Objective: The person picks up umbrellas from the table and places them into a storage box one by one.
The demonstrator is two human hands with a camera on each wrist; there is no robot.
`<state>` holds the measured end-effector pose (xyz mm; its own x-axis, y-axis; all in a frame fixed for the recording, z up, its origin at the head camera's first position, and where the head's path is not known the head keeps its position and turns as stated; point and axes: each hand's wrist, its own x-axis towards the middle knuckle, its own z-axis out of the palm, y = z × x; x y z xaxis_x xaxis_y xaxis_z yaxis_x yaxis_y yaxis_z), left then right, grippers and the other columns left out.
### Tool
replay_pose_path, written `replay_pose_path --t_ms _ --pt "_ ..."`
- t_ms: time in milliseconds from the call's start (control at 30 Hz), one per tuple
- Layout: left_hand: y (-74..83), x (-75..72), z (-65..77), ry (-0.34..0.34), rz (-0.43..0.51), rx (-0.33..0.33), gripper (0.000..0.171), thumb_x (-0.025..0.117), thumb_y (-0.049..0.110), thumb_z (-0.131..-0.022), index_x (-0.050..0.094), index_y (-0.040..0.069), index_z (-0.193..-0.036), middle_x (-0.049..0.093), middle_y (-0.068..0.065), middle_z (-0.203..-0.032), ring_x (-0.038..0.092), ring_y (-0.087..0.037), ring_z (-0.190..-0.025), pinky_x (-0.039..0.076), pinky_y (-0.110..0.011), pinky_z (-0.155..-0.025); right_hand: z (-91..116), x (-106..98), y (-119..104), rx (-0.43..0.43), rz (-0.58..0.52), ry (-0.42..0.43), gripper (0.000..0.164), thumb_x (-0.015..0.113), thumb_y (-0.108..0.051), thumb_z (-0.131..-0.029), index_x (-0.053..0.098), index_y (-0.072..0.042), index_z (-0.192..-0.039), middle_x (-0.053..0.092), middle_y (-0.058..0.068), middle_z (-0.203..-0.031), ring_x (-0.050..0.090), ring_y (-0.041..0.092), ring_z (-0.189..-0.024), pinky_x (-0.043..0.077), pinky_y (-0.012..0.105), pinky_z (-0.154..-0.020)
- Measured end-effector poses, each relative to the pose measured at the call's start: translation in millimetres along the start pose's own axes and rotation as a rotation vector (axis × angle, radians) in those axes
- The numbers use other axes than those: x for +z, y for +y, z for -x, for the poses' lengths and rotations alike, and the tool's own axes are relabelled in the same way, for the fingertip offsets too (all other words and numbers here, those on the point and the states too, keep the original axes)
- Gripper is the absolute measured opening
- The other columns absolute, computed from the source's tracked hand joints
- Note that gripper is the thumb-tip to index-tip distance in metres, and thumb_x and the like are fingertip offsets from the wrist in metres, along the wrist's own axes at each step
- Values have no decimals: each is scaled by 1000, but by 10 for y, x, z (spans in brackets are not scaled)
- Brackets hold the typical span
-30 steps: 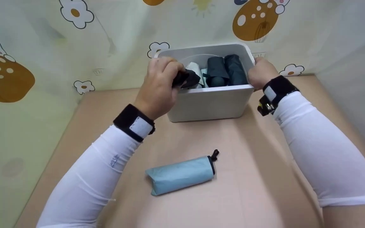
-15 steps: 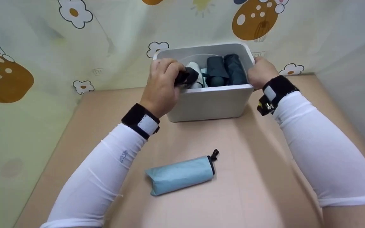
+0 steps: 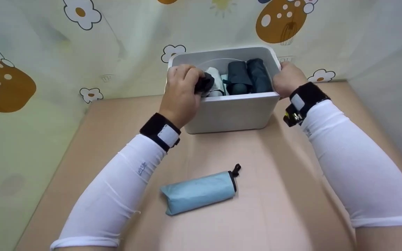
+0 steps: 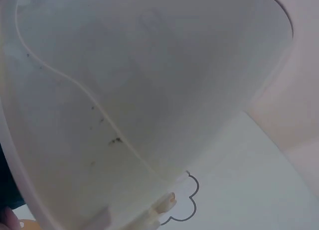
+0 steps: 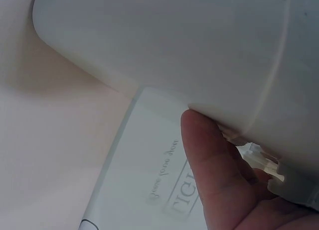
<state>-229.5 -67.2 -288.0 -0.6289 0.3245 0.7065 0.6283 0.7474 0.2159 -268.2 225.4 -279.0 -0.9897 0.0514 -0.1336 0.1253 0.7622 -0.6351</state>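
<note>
A pale grey plastic bin [image 3: 232, 115] stands at the back of the table. My left hand [image 3: 181, 92] is at its front left corner and holds a black folded umbrella [image 3: 205, 82] inside the rim; the fingertips are hidden. Beside that umbrella lie a white folded umbrella [image 3: 216, 81] and two dark folded umbrellas [image 3: 238, 75]. My right hand [image 3: 289, 80] grips the bin's right end. In the right wrist view its thumb [image 5: 204, 150] lies against the bin's outer wall. A light blue folded umbrella [image 3: 199, 193] with a black cord loop lies on the table in front.
The tan tabletop [image 3: 257, 223] runs up to a printed curtain [image 3: 134, 42] behind the bin. Another curtain wall [image 3: 389, 69] stands on the right. The left wrist view is mostly filled by the bin's outer wall [image 4: 149, 80].
My left hand has shifted slightly right and its forearm has swung inward. The black umbrella has sunk or turned a little in the bin. The right hand stays put.
</note>
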Motion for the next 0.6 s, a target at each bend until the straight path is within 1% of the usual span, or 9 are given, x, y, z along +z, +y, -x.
replay_pose_path --t_ms 167,367,467,600 --pt "-1 22 -25 -15 -12 -15 25 59 3 -77 56 10 -101 54 -6 -109 43 -27 -105 40 -34 -92 9 1 -12 0 -6 -3 53 34 -5 -86 33 -2 -139 51 21 -121 53 34 -102 54 35 -62" --pt "-38 32 -46 -63 -21 -54 27 58 2 -77 55 11 -102 53 -4 -110 44 -24 -107 42 -34 -93 10 -6 -22 11 -39 -15 54 34 -6 -88 31 -5 -141 50 20 -124 52 34 -105 55 40 -69" --pt "-56 42 -53 -103 -36 -83 28 60 2 -77 54 12 -102 51 -3 -109 44 -23 -106 42 -33 -91 10 -9 -17 5 -43 -9 54 34 -6 -87 32 -4 -141 51 21 -123 52 34 -103 55 40 -68" --pt "-67 43 -77 -177 -51 -145 29 63 4 -77 50 13 -101 48 -3 -108 42 -22 -101 42 -32 -89 8 -11 -1 3 -27 -5 54 33 -7 -87 31 -4 -141 51 21 -122 53 34 -102 55 36 -63"
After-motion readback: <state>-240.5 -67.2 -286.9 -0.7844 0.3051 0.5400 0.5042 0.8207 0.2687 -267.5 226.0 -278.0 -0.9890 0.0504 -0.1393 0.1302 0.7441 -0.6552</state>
